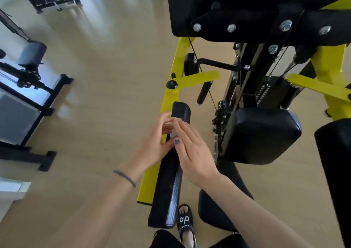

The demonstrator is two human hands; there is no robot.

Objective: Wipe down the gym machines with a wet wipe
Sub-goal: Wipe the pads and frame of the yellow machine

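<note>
A long black padded arm rest (pixel 167 190) of a yellow and black gym machine (pixel 174 65) runs from the bottom centre up to the middle. Both hands meet over its upper part. My left hand (pixel 153 143) curls its fingers round a small whitish wet wipe (pixel 171 126), most of it hidden between the hands. My right hand (pixel 193 151) lies beside it with fingers straight, its fingertips touching the wipe and the pad's top end.
A black seat pad (pixel 260 133) and a black roller pad (pixel 336 162) stand to the right. Yellow levers and weight-stack cables sit behind them. Other black machines (pixel 28 88) line the left side on the beige floor. My sandalled foot (pixel 185 223) is below the pad.
</note>
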